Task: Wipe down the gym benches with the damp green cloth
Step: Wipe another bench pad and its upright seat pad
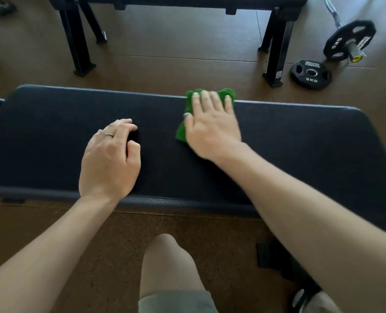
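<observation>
**Soft cloth, firm pad: press flat, don't pinch**

I start with the near bench (278, 141), the biggest thing in front of me: a long dark pad with a fine grain, likely firm under load and a little grippy when damp. A second bench (275, 41) stands beyond it across the floor, only its legs and underside showing.

My right hand (212, 127) lies flat with fingers straight, pressing the cloth (187, 105) down at the bench's far edge, right of the middle. My left hand (109, 159) rests near the middle of the pad, fingers loosely curled, holding nothing.

The green cloth is bunched, part of it over the far edge. I judge it light, limp and apt to ball up, so a broad palm over its middle should drive it better than a grip at one corner.

Two weight plates (310, 74) sit on the floor, well apart.
</observation>
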Demonstrator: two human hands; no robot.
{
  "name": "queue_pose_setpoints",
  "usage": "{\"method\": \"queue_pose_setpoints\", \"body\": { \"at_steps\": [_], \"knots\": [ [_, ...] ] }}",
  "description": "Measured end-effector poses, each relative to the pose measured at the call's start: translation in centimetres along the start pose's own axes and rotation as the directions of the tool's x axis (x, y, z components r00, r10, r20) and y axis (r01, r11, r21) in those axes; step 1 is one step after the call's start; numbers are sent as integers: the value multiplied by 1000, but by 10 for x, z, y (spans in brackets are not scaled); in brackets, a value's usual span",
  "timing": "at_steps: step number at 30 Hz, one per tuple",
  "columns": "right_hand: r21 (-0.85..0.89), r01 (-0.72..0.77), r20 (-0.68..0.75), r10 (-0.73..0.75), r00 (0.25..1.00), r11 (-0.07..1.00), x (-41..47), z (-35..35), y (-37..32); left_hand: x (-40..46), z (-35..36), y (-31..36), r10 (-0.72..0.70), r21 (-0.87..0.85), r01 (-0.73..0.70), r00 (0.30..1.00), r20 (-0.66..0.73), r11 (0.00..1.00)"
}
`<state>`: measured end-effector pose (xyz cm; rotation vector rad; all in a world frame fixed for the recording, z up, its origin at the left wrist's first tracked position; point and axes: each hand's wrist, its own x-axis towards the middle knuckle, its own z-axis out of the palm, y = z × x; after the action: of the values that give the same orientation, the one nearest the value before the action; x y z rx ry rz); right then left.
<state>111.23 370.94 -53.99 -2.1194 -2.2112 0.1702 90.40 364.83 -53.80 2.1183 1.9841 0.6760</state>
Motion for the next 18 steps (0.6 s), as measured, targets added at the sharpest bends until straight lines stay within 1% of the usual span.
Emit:
{"method": "queue_pose_setpoints", "body": {
  "at_steps": [2,4,8,11,13,16,18],
  "knots": [
    [9,142,23,-142,990,990,-12,5,-35,0,-1,-1,-1,5,1,1000,3,1000],
    [25,234,33,-234,972,972,-26,5,-45,0,-1,-1,4,7,-4,1000,13,1000],
    [67,316,43,-319,947,946,-76,-4,-10,-2,-3,2,-12,-8,12,1000,22,1000],
    [64,332,67,-336,940,941,-125,-6,15,-5,-3,4,-8,4,8,1000,28,1000],
    [43,335,85,-337,937,941,-133,-5,20,-4,-2,2,-3,12,2,1000,31,1000],
    [48,313,54,-315,947,949,-109,-3,9,-3,1,-3,7,29,-8,998,56,1000],
    [46,260,37,-262,964,964,-82,-2,-4,-2,1,-4,13,27,-14,998,58,1000]
  ]
}}
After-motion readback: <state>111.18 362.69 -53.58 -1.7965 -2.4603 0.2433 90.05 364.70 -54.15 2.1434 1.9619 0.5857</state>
